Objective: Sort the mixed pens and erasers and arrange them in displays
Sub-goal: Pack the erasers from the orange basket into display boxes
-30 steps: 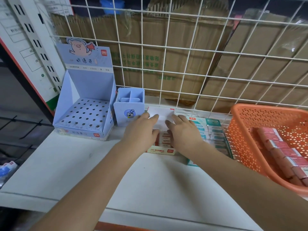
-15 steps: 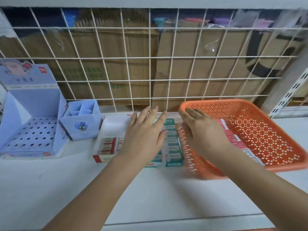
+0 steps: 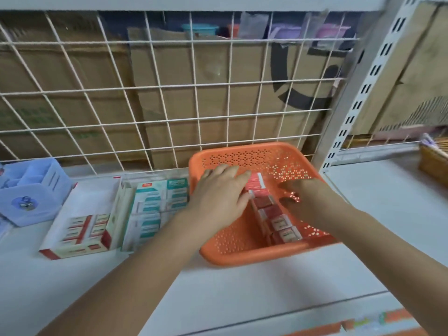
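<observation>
White wire grid (image 3: 195,86) backs the shelf in front of me. Behind it, brown cardboard boxes (image 3: 213,69), one with a broad black curved mark. Teal tub (image 3: 198,29) and blurred pink and purple pieces sit above the boxes. Slotted white upright (image 3: 362,93) at far right. Beyond it, more cardboard (image 3: 412,69) and a brown woven basket (image 3: 434,163). White shelf board (image 3: 242,287) near me.

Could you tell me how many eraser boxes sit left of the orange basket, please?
2: the red box beside the blue pen holder, and the teal box between it and the orange basket.
</observation>
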